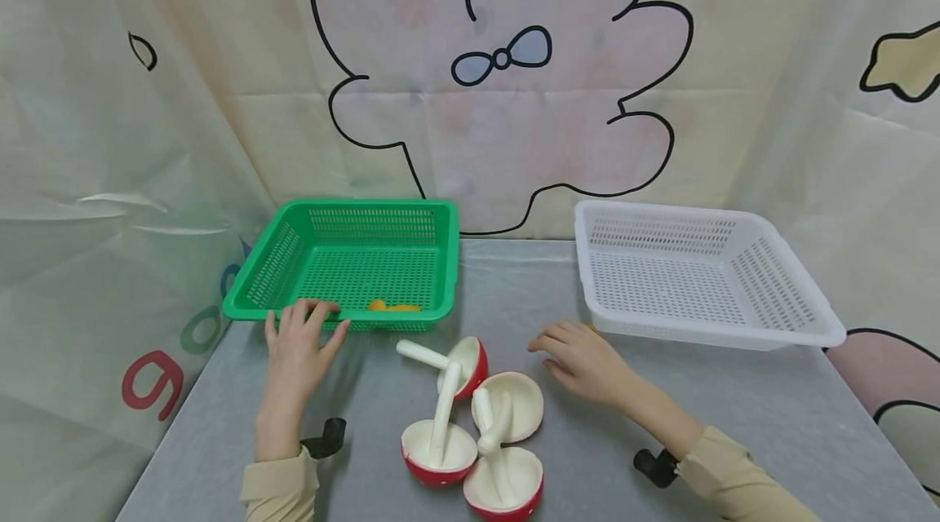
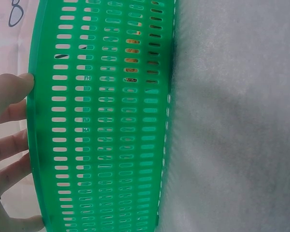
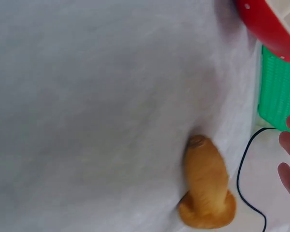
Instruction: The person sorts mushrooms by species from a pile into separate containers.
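My left hand [image 1: 297,351] is at the near rim of the green basket [image 1: 450,261], fingers loosely bent over it. In the left wrist view, the thumb [image 2: 20,83] touches the rim from outside while the middle fingers reach behind it. Low over the table hovers my right hand [image 1: 580,363], holding nothing, its fingers loosely extended. A brown-orange toy mushroom [image 3: 206,181] lies near it on the cloth, mostly hidden by the hand in the head view. Between the hands are several red-capped toy mushrooms [image 1: 439,453] with white stems, caps turned underside up.
Yellow-orange pieces [image 1: 396,307] lie inside the green basket near its front wall. At the back right stands a white basket [image 1: 716,338]. Grey cloth [image 1: 382,489] covers the table, and a printed curtain [image 1: 507,155] hangs behind it.
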Motion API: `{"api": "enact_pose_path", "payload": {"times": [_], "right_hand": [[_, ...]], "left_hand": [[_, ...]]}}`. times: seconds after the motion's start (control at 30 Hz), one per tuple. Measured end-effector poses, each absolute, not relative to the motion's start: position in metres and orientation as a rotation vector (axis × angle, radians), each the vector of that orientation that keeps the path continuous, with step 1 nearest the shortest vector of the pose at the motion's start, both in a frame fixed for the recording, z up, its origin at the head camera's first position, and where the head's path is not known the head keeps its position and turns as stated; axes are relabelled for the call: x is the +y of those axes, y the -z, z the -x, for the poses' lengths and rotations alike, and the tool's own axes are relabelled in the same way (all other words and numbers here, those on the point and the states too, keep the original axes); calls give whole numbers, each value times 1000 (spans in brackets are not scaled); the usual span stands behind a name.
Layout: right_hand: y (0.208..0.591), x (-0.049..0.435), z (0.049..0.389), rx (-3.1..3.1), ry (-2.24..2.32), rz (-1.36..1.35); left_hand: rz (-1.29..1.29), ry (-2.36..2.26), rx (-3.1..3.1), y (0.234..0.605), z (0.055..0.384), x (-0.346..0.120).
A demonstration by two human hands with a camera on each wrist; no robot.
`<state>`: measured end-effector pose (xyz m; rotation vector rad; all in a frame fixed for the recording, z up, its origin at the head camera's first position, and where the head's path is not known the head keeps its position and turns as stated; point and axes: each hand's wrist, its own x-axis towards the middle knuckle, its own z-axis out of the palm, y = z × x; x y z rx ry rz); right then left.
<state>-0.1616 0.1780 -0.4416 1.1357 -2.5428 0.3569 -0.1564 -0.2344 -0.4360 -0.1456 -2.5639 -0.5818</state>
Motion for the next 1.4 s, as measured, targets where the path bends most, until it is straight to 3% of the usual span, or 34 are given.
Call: {"api": "enact_pose_path", "payload": {"times": [1.4], "right_hand": [[474, 230, 165, -2534, -88, -1255]], "left_hand": [[133, 577, -2581, 436, 156, -233]]}}
